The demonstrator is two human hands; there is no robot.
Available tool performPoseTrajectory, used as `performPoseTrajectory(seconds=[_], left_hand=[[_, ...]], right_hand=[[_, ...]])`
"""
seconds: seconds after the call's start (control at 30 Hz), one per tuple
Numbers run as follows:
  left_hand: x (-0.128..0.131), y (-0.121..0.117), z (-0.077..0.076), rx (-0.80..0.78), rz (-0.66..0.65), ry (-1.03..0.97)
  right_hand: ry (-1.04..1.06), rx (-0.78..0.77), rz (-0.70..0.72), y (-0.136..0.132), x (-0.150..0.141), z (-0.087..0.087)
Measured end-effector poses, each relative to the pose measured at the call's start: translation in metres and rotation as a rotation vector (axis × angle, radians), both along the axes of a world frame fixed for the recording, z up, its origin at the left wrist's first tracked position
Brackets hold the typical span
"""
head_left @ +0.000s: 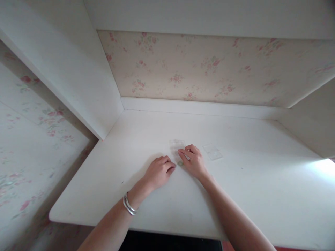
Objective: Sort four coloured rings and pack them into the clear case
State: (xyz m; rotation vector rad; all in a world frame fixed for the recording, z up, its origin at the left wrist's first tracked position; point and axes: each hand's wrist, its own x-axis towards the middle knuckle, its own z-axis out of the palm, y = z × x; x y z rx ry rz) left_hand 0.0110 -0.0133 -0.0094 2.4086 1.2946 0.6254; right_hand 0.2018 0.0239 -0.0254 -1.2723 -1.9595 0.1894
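Observation:
A small clear plastic bag (177, 144) lies on the white desk, its right edge at the fingers of my right hand (193, 162), which are closed in a pinch on it. Just below these fingers is a small, flat, pale green roundish piece (180, 163). My left hand (160, 171) rests to the left of that piece, its thumb and fingertips pressed together. Whatever is between the left fingertips, if anything, is too small to make out. Right of my right hand, a second clear plastic bag (213, 152) lies flat.
The white desk (261, 198) has a raised back edge (204, 107) and a panel (75, 66) at the left. Flowered wallpaper (183, 66) covers the wall behind. Small dark specks mark the desktop. A black surface (170, 241) shows below the front edge.

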Motion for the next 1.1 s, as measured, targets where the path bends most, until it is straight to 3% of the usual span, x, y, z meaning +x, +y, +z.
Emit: performPoseTrajectory(seconds=[0.23,0.43,0.7,0.93,1.1], left_hand=[[0.0,0.004,0.002,-0.119,-0.005,-0.155],[-0.003,0.008,0.004,-0.219,0.089,-0.325],[0.003,0.027,0.012,-0.177,0.224,-0.456],[0.027,0.045,0.007,-0.08,0.222,-0.401],[0.027,0.043,0.002,-0.086,0.235,-0.353]], right_hand=[[0.114,-0.08,-0.042,-0.008,0.007,0.004],[0.056,-0.066,0.061,-0.02,0.011,0.007],[-0.247,-0.068,0.296,-0.035,0.0,0.02],[-0.289,-0.04,0.285,-0.039,-0.004,0.02],[-0.264,-0.066,0.29,-0.038,-0.002,0.02]])
